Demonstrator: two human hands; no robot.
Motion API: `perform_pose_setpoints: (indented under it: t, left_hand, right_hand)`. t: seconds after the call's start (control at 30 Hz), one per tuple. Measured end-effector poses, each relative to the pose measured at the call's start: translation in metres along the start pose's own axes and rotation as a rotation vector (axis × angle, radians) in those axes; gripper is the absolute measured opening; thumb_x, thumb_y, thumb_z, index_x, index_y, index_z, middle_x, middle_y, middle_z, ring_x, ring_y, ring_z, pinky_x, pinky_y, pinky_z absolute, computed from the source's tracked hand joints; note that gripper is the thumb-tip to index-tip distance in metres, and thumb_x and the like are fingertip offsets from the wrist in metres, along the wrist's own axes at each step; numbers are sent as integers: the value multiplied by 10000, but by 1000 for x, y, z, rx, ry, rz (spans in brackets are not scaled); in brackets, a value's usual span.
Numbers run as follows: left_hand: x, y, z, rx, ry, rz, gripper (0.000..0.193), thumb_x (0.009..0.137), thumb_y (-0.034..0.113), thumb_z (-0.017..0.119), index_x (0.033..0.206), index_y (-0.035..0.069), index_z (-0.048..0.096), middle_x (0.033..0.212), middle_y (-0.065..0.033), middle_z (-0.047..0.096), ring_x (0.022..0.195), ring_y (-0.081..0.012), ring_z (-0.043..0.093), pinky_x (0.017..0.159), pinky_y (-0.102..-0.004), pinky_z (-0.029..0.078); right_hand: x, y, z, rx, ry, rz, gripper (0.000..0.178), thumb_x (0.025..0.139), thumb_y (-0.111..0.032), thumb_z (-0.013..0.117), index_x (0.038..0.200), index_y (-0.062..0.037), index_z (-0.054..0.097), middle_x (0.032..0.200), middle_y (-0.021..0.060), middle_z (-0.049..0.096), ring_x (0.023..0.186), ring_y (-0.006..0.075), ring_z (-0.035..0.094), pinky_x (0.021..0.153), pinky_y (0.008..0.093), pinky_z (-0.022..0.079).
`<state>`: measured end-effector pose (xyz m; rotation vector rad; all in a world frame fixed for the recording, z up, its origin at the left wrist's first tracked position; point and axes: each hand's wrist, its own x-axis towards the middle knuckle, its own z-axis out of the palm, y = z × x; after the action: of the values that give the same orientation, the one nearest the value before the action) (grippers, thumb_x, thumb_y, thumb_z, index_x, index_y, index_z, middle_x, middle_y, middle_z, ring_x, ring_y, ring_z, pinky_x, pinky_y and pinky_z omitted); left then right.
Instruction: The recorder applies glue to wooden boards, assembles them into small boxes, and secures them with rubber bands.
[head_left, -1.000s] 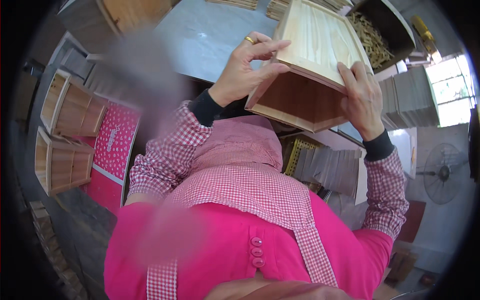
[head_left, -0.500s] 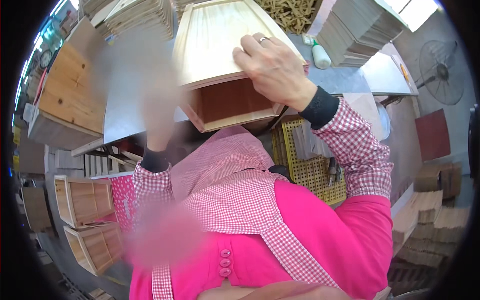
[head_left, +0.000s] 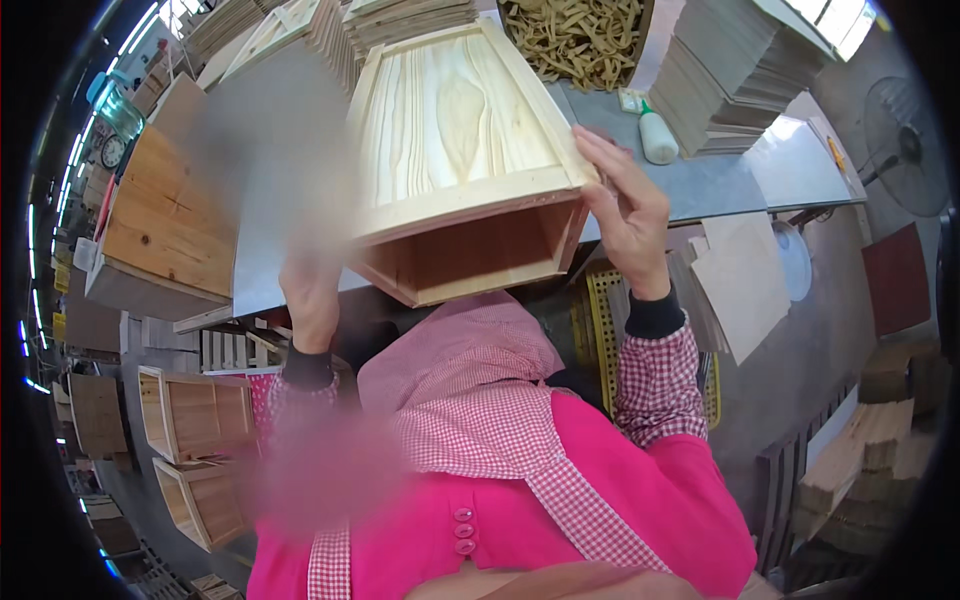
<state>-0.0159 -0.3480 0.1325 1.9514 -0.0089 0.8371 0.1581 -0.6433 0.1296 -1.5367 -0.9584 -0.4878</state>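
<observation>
A pale wooden box [head_left: 470,190] with a framed, grained panel on top sits at the table's near edge, its open end turned toward me. My right hand [head_left: 630,215] grips the box's right front corner, fingers on the upper edge and thumb lower down. By the box's left side is my left hand [head_left: 312,295]; a blurred patch covers its fingers, so their hold cannot be made out.
The grey table [head_left: 700,175] bears a white glue bottle [head_left: 657,135], a stack of thin boards [head_left: 715,80] and a bin of curled wood strips [head_left: 575,45]. A knotty wooden box [head_left: 175,215] stands left. A yellow crate [head_left: 605,305] sits below the table.
My right hand has moved from the top panel to the box's right front corner. The box's top now shows more fully, and its front sits a little lower in view.
</observation>
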Motion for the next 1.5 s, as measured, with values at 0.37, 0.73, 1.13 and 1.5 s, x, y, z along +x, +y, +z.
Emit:
perform_pose_setpoints:
  t: [0.37,0.73,1.13,1.5]
  left_hand:
    - [-6,-9,-11,71,-64,86,385,972,265,531,1281,36,538,1440,-217,395,1327,-277,395,1093,-407,301]
    - [-6,7,-11,-214,-68,-180,744,938,522,471,1384,-64,361,1431,-226,389,1246,-268,462,1067,-390,341]
    - [-48,-22,-42,-365,47,-457,601,969,360,463,1368,-80,371,1363,-192,460,1173,-235,509,1045,-371,354]
    - [12,25,-54,149,64,112,443,930,140,527,1311,-75,462,1309,-195,519,1130,-252,544,993,-383,411]
  right_hand:
    - [11,19,-6,-37,-79,-173,303,880,-142,640,1126,34,623,1161,200,630,1081,319,611,924,366,462]
    - [98,274,29,-545,499,601,284,866,-252,606,856,19,691,786,189,680,754,307,665,697,381,514]
    - [88,252,39,-589,-393,810,229,762,-234,630,860,-57,737,918,191,688,840,351,661,769,390,527]
    - [163,69,-32,-94,-5,34,140,860,-146,613,826,-14,641,798,47,679,698,108,643,650,247,497]
